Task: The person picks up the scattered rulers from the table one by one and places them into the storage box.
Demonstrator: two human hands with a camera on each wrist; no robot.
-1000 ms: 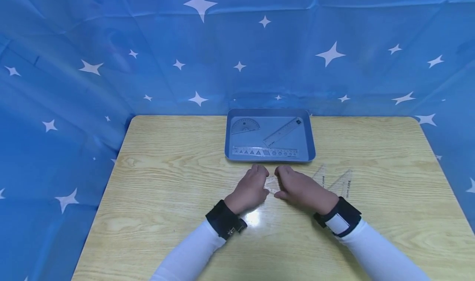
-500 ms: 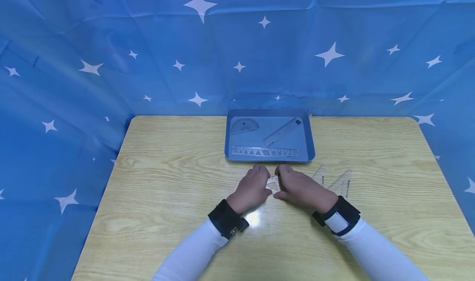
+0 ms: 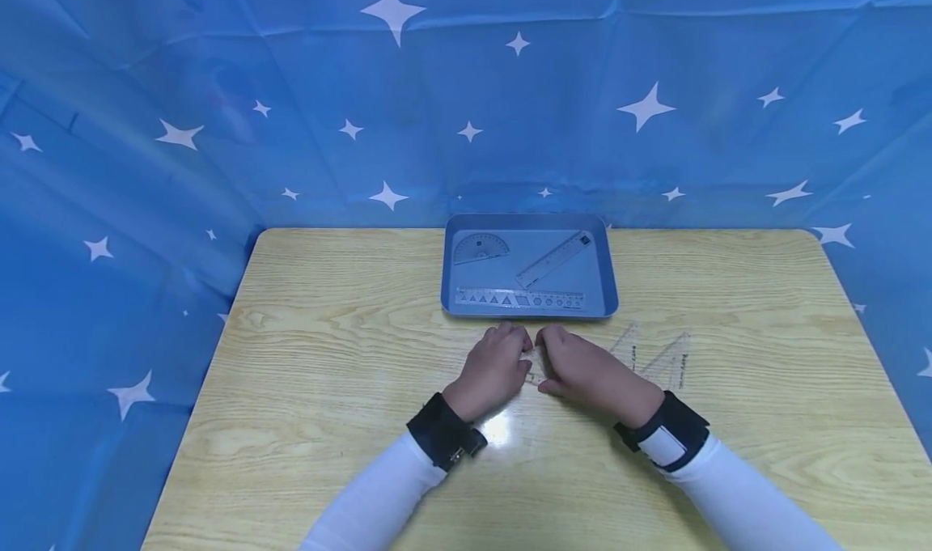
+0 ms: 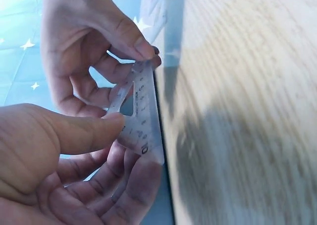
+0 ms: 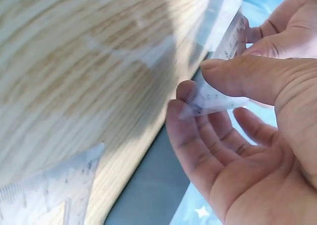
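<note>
Between my two hands is a clear plastic set square (image 4: 146, 103) with printed scale marks and a cut-out middle. My left hand (image 3: 493, 373) pinches one corner between thumb and fingers, as the left wrist view shows. With thumb and fingertips, my right hand (image 3: 593, 373) grips another corner; in the right wrist view its thumb (image 5: 233, 76) lies over the plastic. Just right of my right hand lie two more clear triangular pieces on the table, one set square (image 3: 673, 361) and another triangle (image 3: 628, 344) partly hidden behind the hand.
A blue tray (image 3: 446, 288) stands at the table's back edge, just beyond my hands. Inside it lie a clear protractor (image 3: 482, 247), a short ruler (image 3: 553, 260) and a ruler with shape cut-outs (image 3: 520, 298). A blue star-printed cloth (image 3: 466, 90) hangs behind the wooden table (image 3: 328, 332).
Both hands stay in nearly the same spot in front of the tray. The set square between them has turned a little, and the fingers have shifted slightly on it.
</note>
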